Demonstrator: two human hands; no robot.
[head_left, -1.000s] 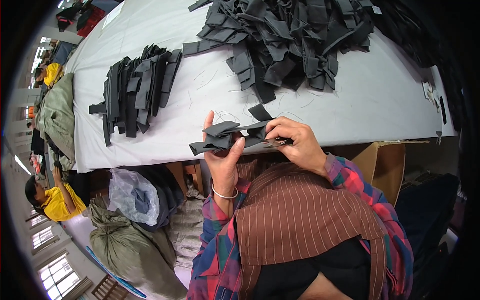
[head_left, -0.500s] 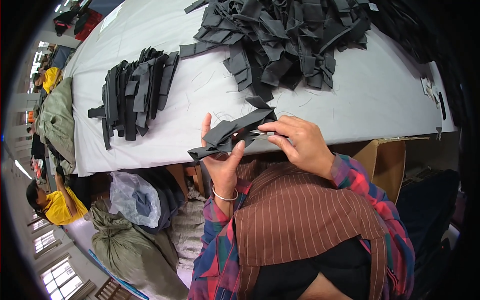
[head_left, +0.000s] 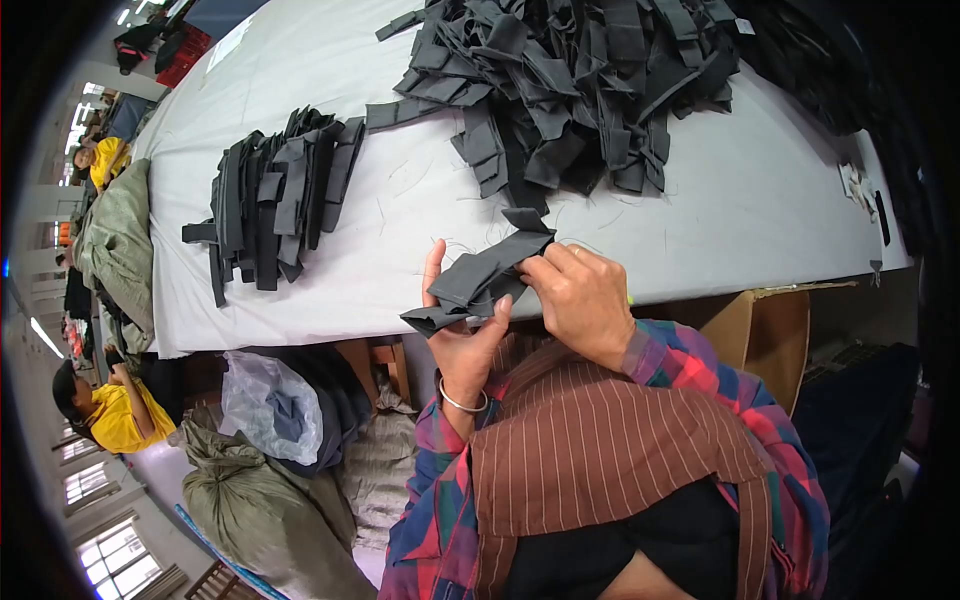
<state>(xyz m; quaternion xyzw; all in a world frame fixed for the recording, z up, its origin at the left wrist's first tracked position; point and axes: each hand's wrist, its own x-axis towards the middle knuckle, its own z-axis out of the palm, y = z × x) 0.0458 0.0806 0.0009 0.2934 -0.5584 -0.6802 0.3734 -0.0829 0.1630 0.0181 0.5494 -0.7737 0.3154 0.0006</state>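
The big white-covered table (head_left: 780, 210) dominates the scene, and towards its far edge sprawls a great tangled heap of dark grey fabric strips (head_left: 560, 90). Down below the table's left front corner slumps an olive sack (head_left: 265, 510), while up on the table's left part lies a smaller, neater bundle of strips (head_left: 280, 195). A clear plastic bag (head_left: 265, 400) bulges under the table's front edge. And here's the action: a folded dark strip (head_left: 485, 272), raised at the table's near edge! The left hand (head_left: 465, 350), just off that edge, cradles it — thumb in front, one finger sticking up, the cloth between. The right hand (head_left: 582, 300), at the same edge, curls nearly closed, fingertips at the strip's right side — whether they pinch cloth or something hidden, I can't tell. Below the table edge, a pale bangle (head_left: 463, 402) rings the left wrist.
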